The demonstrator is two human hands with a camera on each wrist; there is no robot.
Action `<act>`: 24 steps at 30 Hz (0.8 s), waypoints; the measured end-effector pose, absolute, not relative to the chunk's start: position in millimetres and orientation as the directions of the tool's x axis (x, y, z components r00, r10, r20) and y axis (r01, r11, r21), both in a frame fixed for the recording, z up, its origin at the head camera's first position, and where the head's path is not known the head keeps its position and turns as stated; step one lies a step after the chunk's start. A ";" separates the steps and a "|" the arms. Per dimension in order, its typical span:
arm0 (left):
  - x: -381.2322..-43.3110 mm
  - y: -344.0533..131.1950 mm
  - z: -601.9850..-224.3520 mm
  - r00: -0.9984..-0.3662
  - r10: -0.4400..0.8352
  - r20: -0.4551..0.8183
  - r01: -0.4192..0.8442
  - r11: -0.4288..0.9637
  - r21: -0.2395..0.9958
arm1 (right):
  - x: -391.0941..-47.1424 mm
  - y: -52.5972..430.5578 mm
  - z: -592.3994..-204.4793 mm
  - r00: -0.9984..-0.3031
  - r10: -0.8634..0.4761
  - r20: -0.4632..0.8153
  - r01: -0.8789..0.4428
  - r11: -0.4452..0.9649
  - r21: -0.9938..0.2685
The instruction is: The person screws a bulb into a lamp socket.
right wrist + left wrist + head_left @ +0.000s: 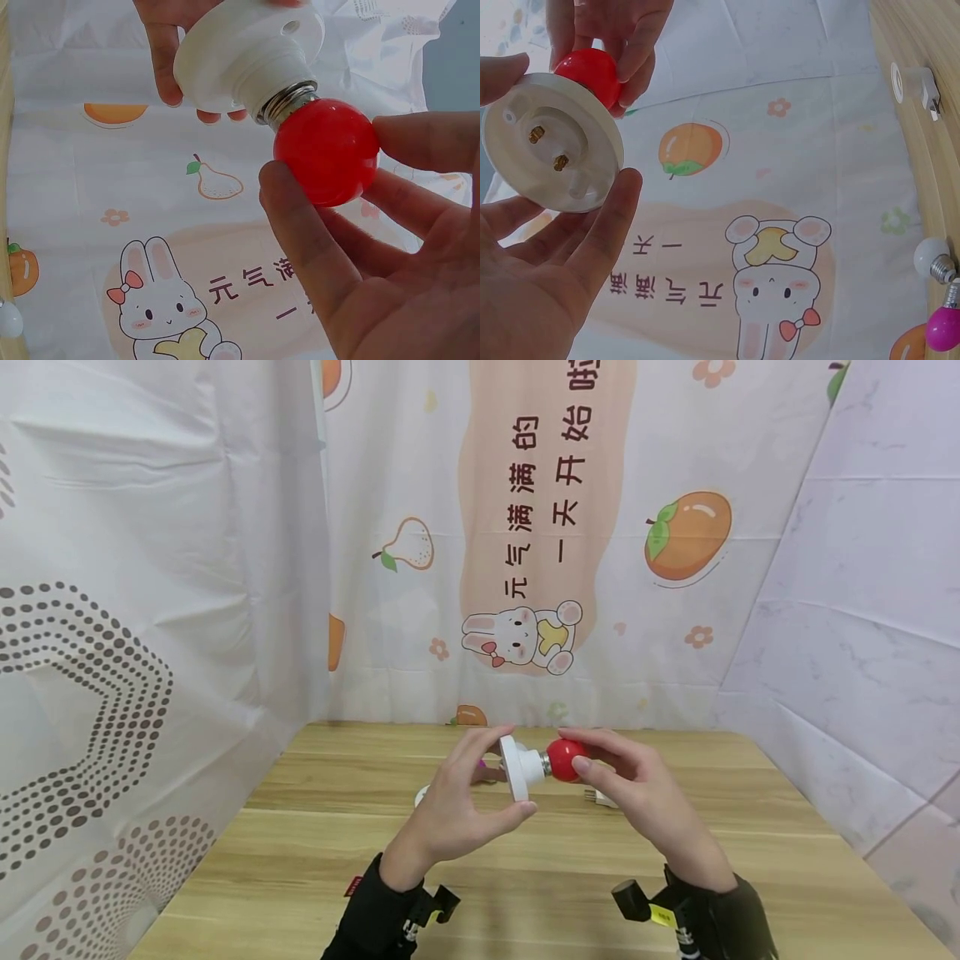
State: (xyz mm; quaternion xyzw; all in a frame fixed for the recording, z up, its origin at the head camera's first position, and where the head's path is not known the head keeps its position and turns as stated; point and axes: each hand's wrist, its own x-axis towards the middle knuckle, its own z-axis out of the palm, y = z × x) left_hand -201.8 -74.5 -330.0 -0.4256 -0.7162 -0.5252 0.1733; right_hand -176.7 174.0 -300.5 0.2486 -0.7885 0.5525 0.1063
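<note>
My left hand (pixel 448 814) grips the round white lamp holder (pixel 516 768) by its wide base, thumb on one side and fingers on the other. Two brass screws show on the underside of that base in the left wrist view. Between the thumb and fingers of my right hand (pixel 645 789) is a red light bulb (pixel 328 152). The bulb's metal screw base (pixel 289 103) sits at the mouth of the holder, with some of its thread still showing. Both hands are raised above the table, holding bulb and holder in line.
On the wooden table (pixel 315 835) behind the hands lie a white plug-in socket (pixel 917 85), a white bulb (pixel 932 257) and a magenta bulb (pixel 943 328). A printed curtain (pixel 405 635) hangs at the table's back edge, with more sheeting at both sides.
</note>
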 end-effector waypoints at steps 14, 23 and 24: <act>-202.1 -74.3 -330.6 -0.562 0.428 0.708 0.803 0.076 0.592 | -177.4 171.3 -299.4 -0.865 -0.279 0.416 -0.476 0.198 -0.857; -202.5 -73.9 -330.9 -0.563 0.430 0.706 0.802 0.077 0.593 | -178.4 169.0 -298.2 -0.860 -0.281 0.426 -0.484 0.183 -0.856; -202.6 -73.9 -330.9 -0.563 0.430 0.706 0.802 0.077 0.592 | -178.5 169.0 -298.2 -0.861 -0.281 0.425 -0.483 0.184 -0.856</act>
